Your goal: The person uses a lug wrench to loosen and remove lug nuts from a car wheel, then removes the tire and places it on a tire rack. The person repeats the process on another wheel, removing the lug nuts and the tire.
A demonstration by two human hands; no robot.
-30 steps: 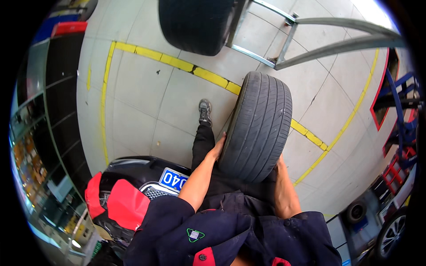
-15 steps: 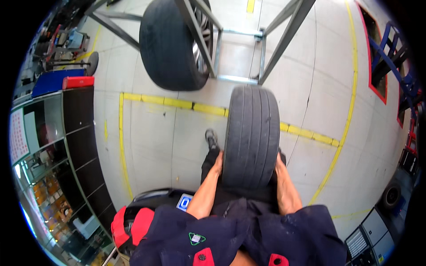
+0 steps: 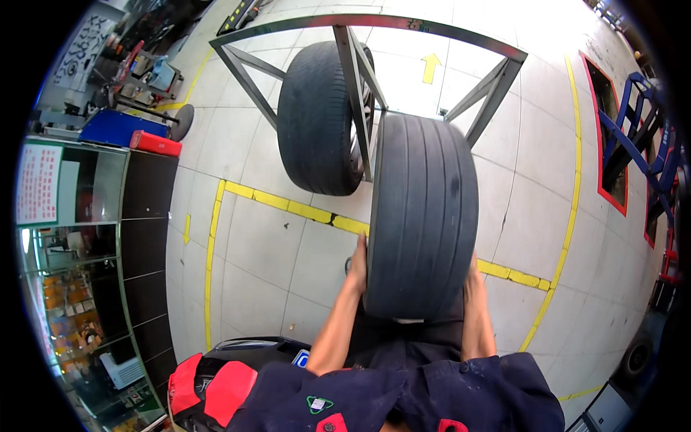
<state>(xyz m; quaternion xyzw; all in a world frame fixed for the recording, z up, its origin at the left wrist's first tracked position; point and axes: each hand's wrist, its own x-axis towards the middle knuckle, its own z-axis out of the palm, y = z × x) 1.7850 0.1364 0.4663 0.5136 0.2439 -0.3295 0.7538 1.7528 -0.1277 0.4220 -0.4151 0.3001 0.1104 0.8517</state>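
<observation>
A broad black tyre (image 3: 421,223) with straight tread grooves stands upright in front of me, between my arms. Its near-left sidewall is gripped by my left hand (image 3: 358,263), palm against the rubber. My right hand (image 3: 471,279) clasps the opposite side, its fingers mostly hidden behind the tyre. The tyre's far end overlaps a grey metal frame rack (image 3: 464,39). Resting in the left part of that rack is a second wheel (image 3: 317,119) with a dark tyre, its spoked rim partly showing.
Yellow floor lines (image 3: 302,209) cross the tiled floor (image 3: 273,266). At the left stands a glass display cabinet (image 3: 79,245), with a red box (image 3: 156,143) near its far end. A blue metal lift (image 3: 633,129) is at the far right. Close by my left is a black-and-red vehicle part (image 3: 230,389).
Both hands have carried the tyre forward and up, nearer the rack. The rack and second wheel now show more fully, lower in view, and my arms reach farther out.
</observation>
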